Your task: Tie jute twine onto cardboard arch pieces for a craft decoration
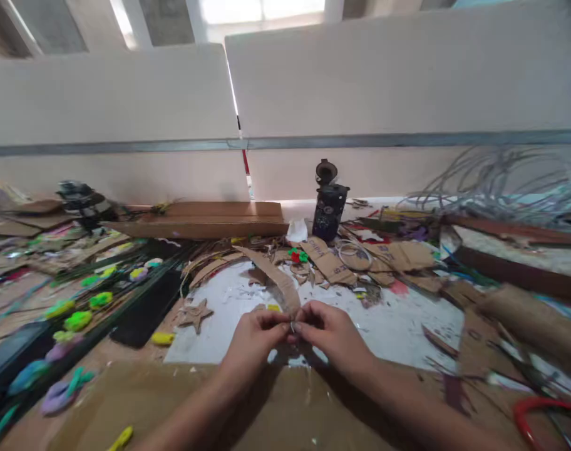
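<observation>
Above the front edge of a white sheet (210,341), my left hand (260,332) and my right hand (330,329) meet with their fingertips nearly touching. Both hands are closed in a pinch around the lower end of a curved cardboard strip (278,279), which extends up and to the left from the fingers. A small pale ring-like bit shows between the fingertips, too small to identify. To the left of my left hand lies a cardboard star (196,315).
A dark open-lidded container (330,213) stands behind the sheet, beside cardboard scraps (332,263). Coloured fuzzy pieces (77,321) and a black phone-like slab (144,313) lie left. Red-handled scissors (524,416) are front right, below a cardboard roll (529,319).
</observation>
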A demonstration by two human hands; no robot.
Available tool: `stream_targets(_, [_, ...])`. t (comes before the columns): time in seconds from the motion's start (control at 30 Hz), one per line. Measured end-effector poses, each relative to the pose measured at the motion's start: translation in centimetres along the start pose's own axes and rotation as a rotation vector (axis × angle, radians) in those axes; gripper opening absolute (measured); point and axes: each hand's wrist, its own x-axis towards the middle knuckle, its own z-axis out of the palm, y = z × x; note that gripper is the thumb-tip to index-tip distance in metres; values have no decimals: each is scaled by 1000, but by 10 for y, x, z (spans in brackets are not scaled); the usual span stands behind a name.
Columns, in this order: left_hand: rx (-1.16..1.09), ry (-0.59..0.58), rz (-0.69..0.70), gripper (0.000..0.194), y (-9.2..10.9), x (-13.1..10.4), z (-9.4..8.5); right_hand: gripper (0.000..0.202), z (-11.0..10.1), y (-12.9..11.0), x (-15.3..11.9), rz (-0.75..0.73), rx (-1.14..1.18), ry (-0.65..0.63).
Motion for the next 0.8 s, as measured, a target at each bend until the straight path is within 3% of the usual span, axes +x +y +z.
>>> stream_targets(0.23, [64, 14, 36, 21, 2, -2, 2, 11, -1, 0, -3, -18, -113, 30])
stream_targets(0.8, [70, 11, 36, 19, 3, -4, 2, 14, -1, 4, -2, -26, -62, 11])
